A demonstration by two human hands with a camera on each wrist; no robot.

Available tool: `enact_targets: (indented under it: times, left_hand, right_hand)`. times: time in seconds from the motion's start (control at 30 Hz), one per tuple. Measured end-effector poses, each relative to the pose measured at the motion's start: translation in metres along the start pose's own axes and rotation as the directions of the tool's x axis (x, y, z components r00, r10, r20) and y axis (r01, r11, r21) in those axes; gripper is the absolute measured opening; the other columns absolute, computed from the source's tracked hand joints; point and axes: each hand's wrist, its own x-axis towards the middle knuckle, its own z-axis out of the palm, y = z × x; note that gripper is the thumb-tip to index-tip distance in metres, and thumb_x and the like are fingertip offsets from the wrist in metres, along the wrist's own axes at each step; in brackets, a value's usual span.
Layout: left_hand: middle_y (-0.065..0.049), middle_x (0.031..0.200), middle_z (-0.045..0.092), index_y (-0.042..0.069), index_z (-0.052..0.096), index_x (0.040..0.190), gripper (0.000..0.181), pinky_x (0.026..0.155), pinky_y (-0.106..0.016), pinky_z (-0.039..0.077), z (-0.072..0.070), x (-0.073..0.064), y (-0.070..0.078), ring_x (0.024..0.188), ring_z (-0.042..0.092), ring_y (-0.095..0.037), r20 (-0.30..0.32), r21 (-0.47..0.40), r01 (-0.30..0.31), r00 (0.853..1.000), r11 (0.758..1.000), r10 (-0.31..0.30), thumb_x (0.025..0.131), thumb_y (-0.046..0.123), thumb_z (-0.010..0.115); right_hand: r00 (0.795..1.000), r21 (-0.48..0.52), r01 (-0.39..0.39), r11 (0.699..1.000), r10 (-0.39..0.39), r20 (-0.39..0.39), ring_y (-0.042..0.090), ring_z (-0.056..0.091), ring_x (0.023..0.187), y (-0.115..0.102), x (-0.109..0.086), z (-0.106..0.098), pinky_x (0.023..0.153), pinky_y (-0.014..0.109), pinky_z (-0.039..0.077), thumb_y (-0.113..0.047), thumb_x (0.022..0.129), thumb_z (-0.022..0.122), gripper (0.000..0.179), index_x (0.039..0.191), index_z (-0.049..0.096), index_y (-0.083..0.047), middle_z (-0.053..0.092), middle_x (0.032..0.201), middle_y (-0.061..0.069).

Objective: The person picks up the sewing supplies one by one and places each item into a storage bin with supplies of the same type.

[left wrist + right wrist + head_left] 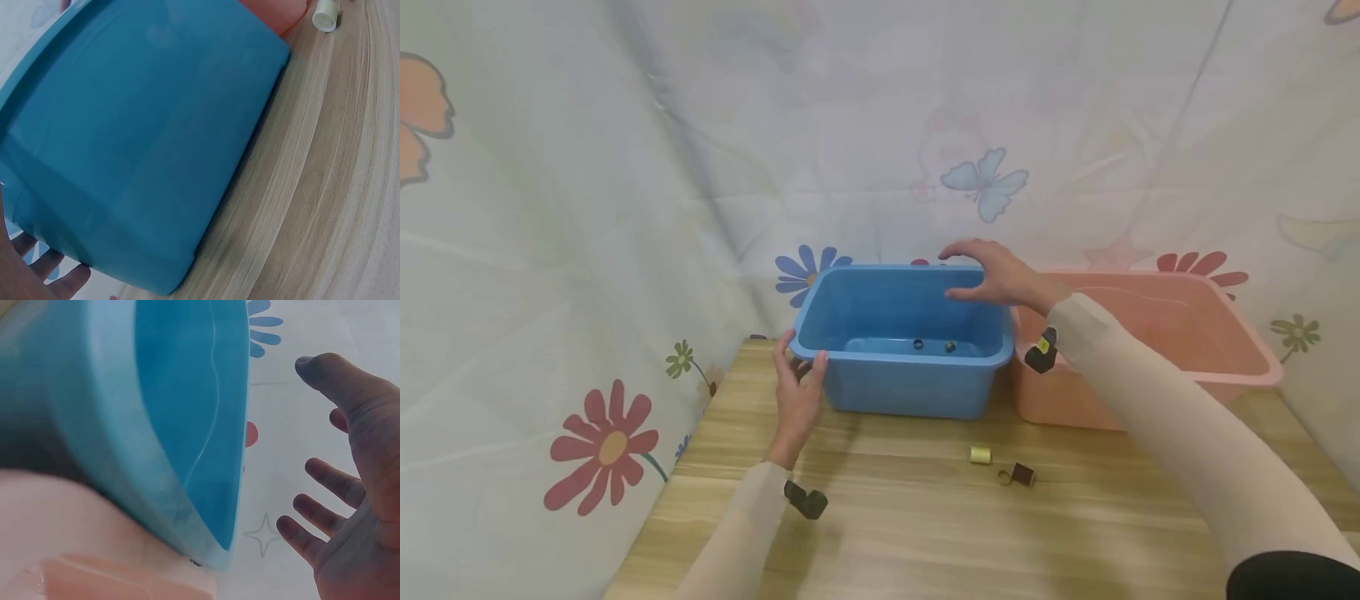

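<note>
A blue plastic bin stands on the wooden table, with two small round items lying inside on its floor. My left hand is at the bin's front left corner, thumb by the front rim and fingers along the left end. In the left wrist view, its fingers lie against the bin's end wall. My right hand hovers over the right part of the bin's back rim, thumb and fingers spread apart and nothing between them.
Right of the blue bin stands a pink bin, close beside it. In front lie a pale yellow cylinder, a small ring and a dark square piece. A flower-printed curtain hangs behind the table.
</note>
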Motion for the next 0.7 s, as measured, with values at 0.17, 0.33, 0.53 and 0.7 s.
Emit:
enact_targets:
  times: [0.17,0.33,0.53,0.7]
  left_hand:
    - [-0.015,0.154,0.045,0.035,0.027,0.155,0.066,0.102,-0.056,0.047,0.0,0.001,-0.002,0.129,0.055,-0.037,-0.01,0.003,-0.002,1.0,1.0,0.002,0.101,0.045,0.064]
    - [-0.017,0.153,0.045,0.034,0.026,0.155,0.066,0.101,-0.057,0.048,-0.001,0.001,-0.002,0.128,0.055,-0.037,-0.013,0.01,-0.017,1.0,1.0,0.017,0.101,0.046,0.063]
    - [-0.016,0.151,0.045,0.036,0.026,0.155,0.067,0.101,-0.056,0.047,0.0,0.001,-0.003,0.128,0.054,-0.035,-0.008,0.007,-0.011,1.0,1.0,0.011,0.1,0.049,0.063]
    - [-0.016,0.151,0.045,0.037,0.025,0.155,0.067,0.1,-0.057,0.047,-0.001,0.0,-0.003,0.128,0.054,-0.035,-0.002,0.009,-0.005,1.0,1.0,0.005,0.1,0.049,0.062]
  right_hand:
    - [0.999,0.008,0.015,1.0,-0.014,-0.042,0.03,0.041,0.143,-0.001,-0.015,-0.004,0.11,0.061,0.039,-0.04,0.087,0.081,0.069,0.147,0.052,-0.024,0.046,0.156,0.002]
    - [0.994,0.043,0.075,0.996,-0.071,-0.089,0.027,0.043,0.141,-0.006,-0.033,-0.01,0.105,0.058,0.045,-0.038,0.086,0.083,0.068,0.145,0.054,-0.023,0.049,0.154,0.002]
    - [0.983,0.051,0.132,0.99,-0.124,-0.139,0.027,0.045,0.137,-0.014,-0.062,-0.012,0.101,0.057,0.048,-0.033,0.085,0.086,0.065,0.142,0.057,-0.019,0.052,0.149,0.004]
    - [0.978,0.026,0.131,0.991,-0.125,-0.166,0.026,0.041,0.14,-0.023,-0.088,-0.011,0.105,0.06,0.044,-0.036,0.085,0.085,0.065,0.143,0.057,-0.024,0.048,0.152,0.001]
